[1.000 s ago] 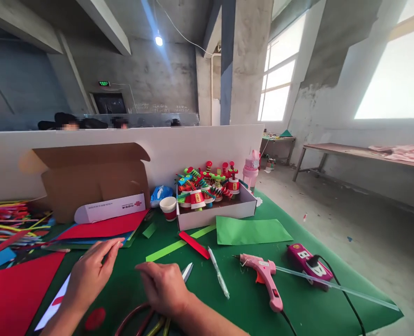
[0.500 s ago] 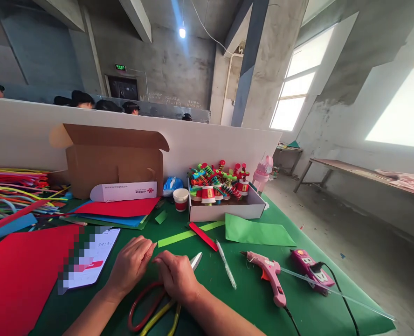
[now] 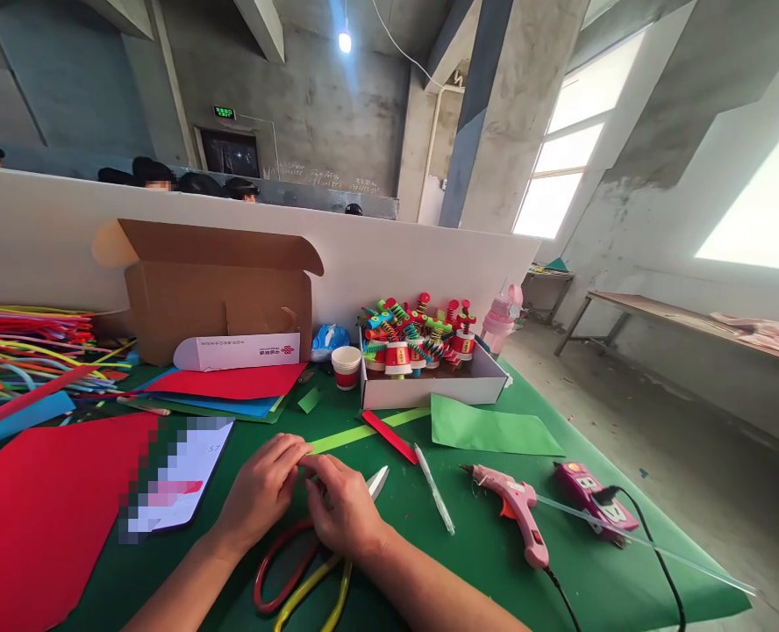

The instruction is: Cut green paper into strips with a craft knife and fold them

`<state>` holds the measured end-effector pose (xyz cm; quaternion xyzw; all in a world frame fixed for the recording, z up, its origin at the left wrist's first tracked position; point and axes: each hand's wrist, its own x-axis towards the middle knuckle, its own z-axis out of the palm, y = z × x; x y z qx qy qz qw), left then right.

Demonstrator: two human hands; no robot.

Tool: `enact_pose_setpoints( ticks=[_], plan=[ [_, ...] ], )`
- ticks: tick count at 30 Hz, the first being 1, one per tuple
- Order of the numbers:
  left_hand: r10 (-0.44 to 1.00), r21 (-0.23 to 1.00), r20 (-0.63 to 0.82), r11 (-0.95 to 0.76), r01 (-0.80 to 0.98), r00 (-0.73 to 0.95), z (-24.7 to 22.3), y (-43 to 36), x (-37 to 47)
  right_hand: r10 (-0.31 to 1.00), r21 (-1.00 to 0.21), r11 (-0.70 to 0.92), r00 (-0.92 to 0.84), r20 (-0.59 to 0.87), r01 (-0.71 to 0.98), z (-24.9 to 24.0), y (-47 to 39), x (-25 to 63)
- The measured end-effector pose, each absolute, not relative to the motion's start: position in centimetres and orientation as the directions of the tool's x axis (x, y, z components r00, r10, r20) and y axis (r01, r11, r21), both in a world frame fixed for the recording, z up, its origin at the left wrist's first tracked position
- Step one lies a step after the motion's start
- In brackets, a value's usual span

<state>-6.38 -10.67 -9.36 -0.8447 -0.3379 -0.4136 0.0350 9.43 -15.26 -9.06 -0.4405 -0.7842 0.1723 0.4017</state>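
My left hand [image 3: 268, 484] and my right hand [image 3: 346, 502] meet over the middle of the green table, fingertips almost touching. Both are closed in a pinch; whatever they hold, if anything, is too small or hidden to name. Under my right hand lie scissors [image 3: 282, 572] with red and yellow handles, their blades partly covered. Just beyond the fingertips runs a light green paper strip [image 3: 346, 436], crossed by a red paper strip [image 3: 390, 437]. To the right of my right hand rests a white pen [image 3: 435, 488].
A pink glue gun [image 3: 511, 505] lies at right near a purple power block [image 3: 595, 500]. Behind stand a white box [image 3: 435, 392] of colourful figures, paper cups [image 3: 346, 367] and a cardboard box [image 3: 218, 298]. At left are a phone [image 3: 182, 483], red paper [image 3: 40, 518] and pipe cleaners [image 3: 27, 351].
My hands have come closer together, and the fingertips now meet near the end of the light green strip. The whole view has shifted slightly; the table items appear in the same places.
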Motion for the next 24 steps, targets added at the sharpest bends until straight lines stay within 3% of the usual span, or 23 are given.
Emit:
enact_pose_setpoints(
  ticks=[9, 13, 15, 17, 19, 20, 22, 24],
  plan=[
    [0.479, 0.11, 0.759, -0.762, 0.638, 0.441, -8.4, -10.3, -6.3, 0.826, -0.544, 0.535, -0.263, 0.499, 0.647, -8.5, -14.6, 10.3],
    [0.466, 0.094, 0.752, -0.776, 0.624, 0.467, -6.4, -12.2, -6.0, 0.817, -0.443, 0.516, -0.265, 0.512, 0.733, -7.2, -15.2, 10.1],
    [0.526, 0.204, 0.748, -0.763, 0.613, 0.405, -5.6, -14.1, -6.2, 0.79, -0.381, 0.524, -0.268, 0.551, 0.761, -6.3, -16.6, 9.5],
    [0.684, 0.497, 0.686, -0.689, 0.527, 0.248, -5.4, -16.4, -6.5, 0.74, -0.357, 0.525, -0.206, 0.64, 0.772, -5.5, -19.3, 8.4],
    [0.86, 0.818, 0.498, -0.509, 0.267, 0.116, -6.1, -18.6, -6.9, 0.649, -0.326, 0.579, -0.181, 0.739, 0.747, -5.3, -22.8, 7.0],
    [0.914, 0.91, 0.39, -0.401, 0.106, 0.115, -6.6, -19.7, -6.9, 0.592, -0.27, 0.644, -0.242, 0.768, 0.716, -5.4, -24.7, 6.2],
    [0.935, 0.964, 0.252, -0.219, -0.153, 0.25, -8.1, -21.8, -6.5, 0.413, -0.057, 0.804, -0.486, 0.771, 0.593, -5.8, -28.5, 5.0],
    [0.877, 0.962, 0.251, -0.176, -0.21, 0.41, -9.7, -24.2, -5.7, 0.287, 0.094, 0.874, -0.662, 0.692, 0.477, -6.2, -31.4, 4.6]
  ],
)
